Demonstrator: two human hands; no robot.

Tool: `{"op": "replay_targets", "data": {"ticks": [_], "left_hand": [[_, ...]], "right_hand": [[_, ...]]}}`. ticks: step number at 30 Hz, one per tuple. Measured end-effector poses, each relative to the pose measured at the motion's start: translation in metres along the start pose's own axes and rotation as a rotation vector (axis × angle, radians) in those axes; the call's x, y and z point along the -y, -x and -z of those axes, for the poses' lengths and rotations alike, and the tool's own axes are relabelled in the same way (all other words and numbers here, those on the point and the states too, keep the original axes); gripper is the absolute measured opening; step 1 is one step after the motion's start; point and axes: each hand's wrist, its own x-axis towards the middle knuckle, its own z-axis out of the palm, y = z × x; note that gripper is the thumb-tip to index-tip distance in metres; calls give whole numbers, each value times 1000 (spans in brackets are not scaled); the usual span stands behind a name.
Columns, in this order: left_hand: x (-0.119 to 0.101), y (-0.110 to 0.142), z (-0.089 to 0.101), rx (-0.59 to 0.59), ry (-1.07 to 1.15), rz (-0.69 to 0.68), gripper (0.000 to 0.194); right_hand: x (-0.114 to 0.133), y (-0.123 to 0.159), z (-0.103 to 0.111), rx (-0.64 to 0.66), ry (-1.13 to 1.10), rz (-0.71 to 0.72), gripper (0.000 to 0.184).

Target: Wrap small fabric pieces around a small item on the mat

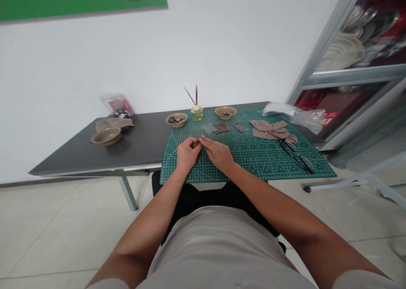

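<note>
My left hand is curled in a pinch over the green cutting mat. My right hand meets it at the fingertips, with its fingers pressed together. Whatever is between the fingertips is too small or hidden to make out. Just beyond the hands lie a pale, greyish square piece, a brown square piece and a grey flat piece. Behind them stand a tan bowl with several dark stone-like lumps and another tan bowl with a few dark bits.
A reed diffuser bottle stands between those bowls. To the right lie a crumpled brown cloth, black-framed glasses and a clear plastic bag. On the dark table at left sit another bowl and a clear container.
</note>
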Motion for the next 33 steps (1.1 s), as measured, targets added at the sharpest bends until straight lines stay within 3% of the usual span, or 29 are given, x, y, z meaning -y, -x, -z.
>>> {"op": "replay_targets", "data": {"ticks": [5, 19, 24, 33], "left_hand": [[0, 1, -1, -33, 71, 7, 13], [3, 3, -2, -25, 90, -9, 10], [5, 1, -1, -69, 295, 2, 16], [4, -5, -4, -47, 342, 44, 18]], "right_hand": [[0, 0, 0, -29, 13, -69, 45], [2, 2, 1, 29, 18, -25, 53], [-1, 1, -1, 5, 13, -77, 51], [-4, 0, -1, -100, -13, -113, 46]]}}
